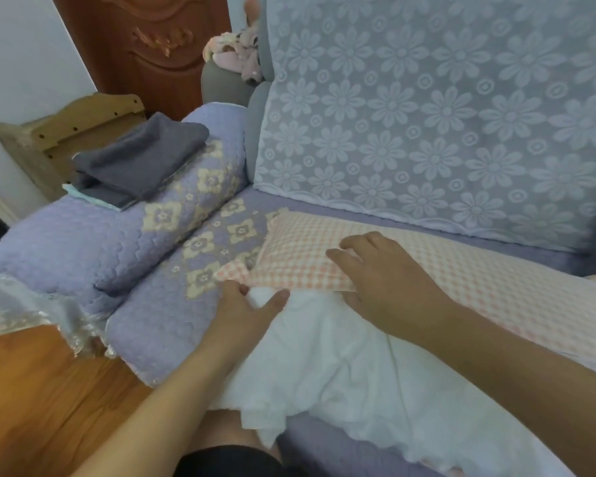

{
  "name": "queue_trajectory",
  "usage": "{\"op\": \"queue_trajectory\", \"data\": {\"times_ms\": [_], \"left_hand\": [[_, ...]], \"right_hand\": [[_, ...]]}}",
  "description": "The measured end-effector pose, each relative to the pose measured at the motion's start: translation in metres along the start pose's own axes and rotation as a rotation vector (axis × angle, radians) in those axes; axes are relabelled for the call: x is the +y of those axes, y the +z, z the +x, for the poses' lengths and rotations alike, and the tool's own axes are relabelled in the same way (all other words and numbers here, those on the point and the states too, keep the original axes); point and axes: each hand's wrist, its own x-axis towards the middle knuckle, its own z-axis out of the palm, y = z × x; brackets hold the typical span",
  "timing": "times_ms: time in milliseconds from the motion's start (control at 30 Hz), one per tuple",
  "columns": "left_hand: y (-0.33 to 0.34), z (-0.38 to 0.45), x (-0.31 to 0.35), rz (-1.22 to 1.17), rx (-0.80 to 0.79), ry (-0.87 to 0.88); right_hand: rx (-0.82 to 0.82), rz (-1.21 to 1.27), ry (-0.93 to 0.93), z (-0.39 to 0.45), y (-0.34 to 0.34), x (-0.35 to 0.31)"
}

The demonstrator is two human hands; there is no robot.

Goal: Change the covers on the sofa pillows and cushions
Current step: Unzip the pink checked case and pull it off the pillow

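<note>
A pillow in a pink-and-white checked cover [303, 246] lies on the sofa seat, beside a long stretch of the same checked fabric [496, 280] running right. A white cloth [351, 366] spreads over the seat's front edge below it. My left hand [245, 308] reaches under the near left corner of the checked cover, thumb and fingers spread on the white cloth. My right hand [386, 273] lies on top of the checked pillow, fingers bent over its near edge; whether they grip it is unclear.
The sofa wears a quilted purple cover [145, 304] with cream flowers. Folded dark grey cloths [141, 160] sit on the armrest [83, 242]. A white floral lace throw [427, 115] hangs over the backrest. A wooden stand [59, 132] and wood floor [31, 390] are at left.
</note>
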Motion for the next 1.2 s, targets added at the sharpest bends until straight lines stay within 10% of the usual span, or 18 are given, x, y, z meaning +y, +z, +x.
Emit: {"op": "queue_trajectory", "data": {"times_ms": [233, 400, 533, 733, 933, 1100, 1200], "left_hand": [[0.014, -0.056, 0.019, 0.403, -0.203, 0.608], [-0.022, -0.060, -0.001, 0.515, -0.493, 0.868], [-0.040, -0.031, -0.004, 0.650, -0.464, 0.824], [-0.011, 0.048, 0.030, 0.209, 0.045, 0.506], [0.004, 0.081, 0.045, 0.267, -0.075, 0.548], [-0.009, 0.078, 0.069, -0.131, -0.370, 0.331], [-0.027, 0.077, 0.082, -0.098, -0.563, 0.272]], "right_hand": [[-0.064, -0.065, -0.054, 0.113, -0.021, -0.008], [-0.086, -0.274, 0.279, 0.135, -0.038, 0.053], [-0.108, 0.015, 0.361, 0.096, -0.034, 0.060], [-0.120, 0.131, 0.251, 0.046, -0.016, 0.005], [-0.130, 0.202, 0.282, 0.035, -0.027, 0.013], [0.332, 0.155, 0.037, 0.014, -0.043, -0.036], [-0.041, 0.211, -0.332, -0.016, -0.035, -0.083]]}}
